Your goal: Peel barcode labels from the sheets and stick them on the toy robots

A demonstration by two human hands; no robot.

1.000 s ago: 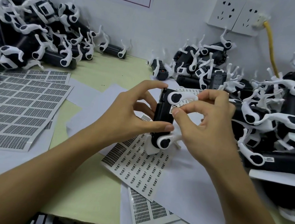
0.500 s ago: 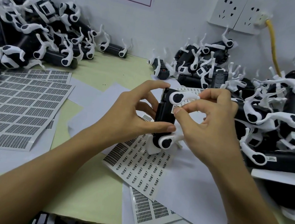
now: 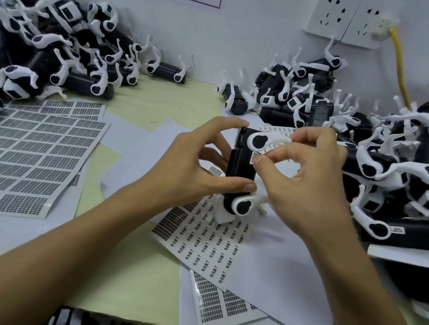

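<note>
I am holding one toy robot (image 3: 240,171) upright over the middle of the bench (image 3: 162,96), just above a label sheet (image 3: 206,242). My left hand (image 3: 193,170) is gripping its black body, index finger curled over the top and thumb pressing the lower front. My right hand (image 3: 303,178) is pinching a small white barcode label (image 3: 255,157) against the body's right edge, just under the upper white leg, its other fingers curled on that leg. More sheets (image 3: 25,150) are lying to my left, and heaps of robots (image 3: 409,170) are crowding both sides.
</note>
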